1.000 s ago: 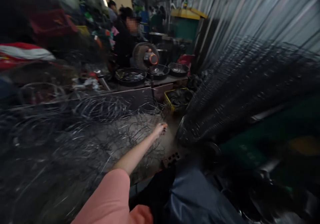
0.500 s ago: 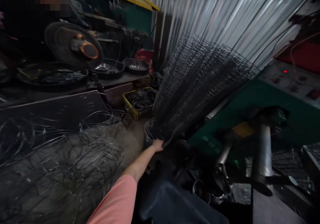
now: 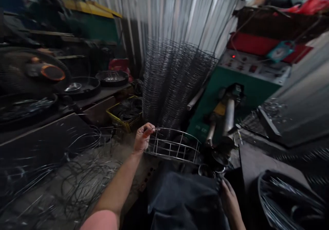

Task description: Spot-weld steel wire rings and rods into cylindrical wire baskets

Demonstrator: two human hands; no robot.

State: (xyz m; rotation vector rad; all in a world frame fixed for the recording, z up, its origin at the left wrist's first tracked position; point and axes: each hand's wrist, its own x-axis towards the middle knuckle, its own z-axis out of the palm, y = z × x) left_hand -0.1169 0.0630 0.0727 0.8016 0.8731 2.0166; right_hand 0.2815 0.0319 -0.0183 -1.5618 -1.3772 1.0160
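L hand [image 3: 142,138] grasps L end of a curved wire frame [image 3: 177,143], thumb & fingers closed on its top rim; frame's up in the air, just past far edge of the dark cloth [image 3: 185,195]. R hand [image 3: 230,197] is at that cloth's R edge, touching or v. near; can't tell if it's gripping. Behind frame: tall wire mesh stack [image 3: 174,82] by corrugated wall [image 3: 177,14], yellow crate [image 3: 127,125] just L of it, green machine [image 3: 257,84] R, red light [image 3: 233,56] on. Bench's [image 3: 95,102] far R corner carries a blk pan [image 3: 113,83]. Loose wire [image 3: 89,182] lies L.
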